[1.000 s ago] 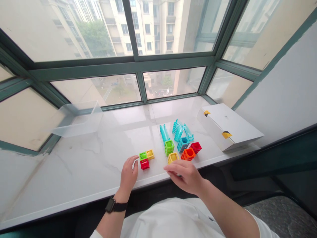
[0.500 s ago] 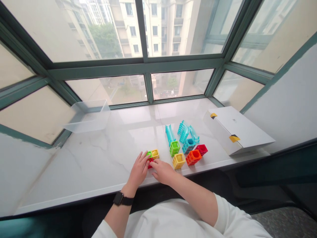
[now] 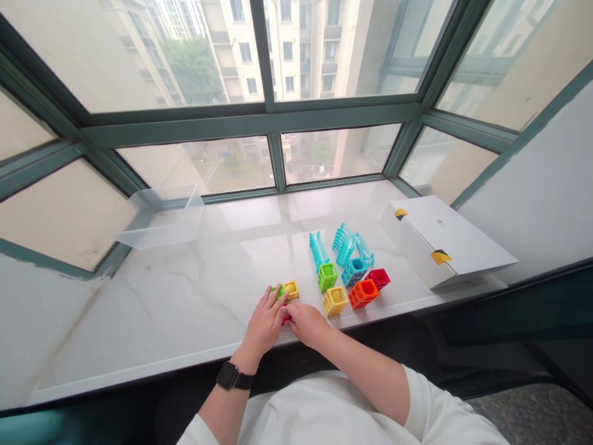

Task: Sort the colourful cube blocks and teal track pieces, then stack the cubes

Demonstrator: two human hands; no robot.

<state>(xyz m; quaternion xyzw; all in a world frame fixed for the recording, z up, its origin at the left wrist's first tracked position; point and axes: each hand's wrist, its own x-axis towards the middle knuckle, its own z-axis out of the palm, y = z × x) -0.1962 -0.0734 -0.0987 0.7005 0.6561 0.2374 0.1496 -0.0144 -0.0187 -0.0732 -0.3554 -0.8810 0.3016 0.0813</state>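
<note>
Your left hand (image 3: pixel 265 322) partly covers a green block (image 3: pixel 277 290) while your right hand (image 3: pixel 307 323) touches a mostly hidden red block (image 3: pixel 286 316).

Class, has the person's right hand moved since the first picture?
Yes, leftward: it was in front of the taller yellow block, and is now left of that block, beside the left hand.

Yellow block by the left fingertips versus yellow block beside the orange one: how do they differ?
The smaller yellow block looks low, the larger yellow block clearly taller. The smaller yellow block lies by the left hand; the larger yellow block stands by the orange block. Both are yellow with a rounded shape on top.
</note>
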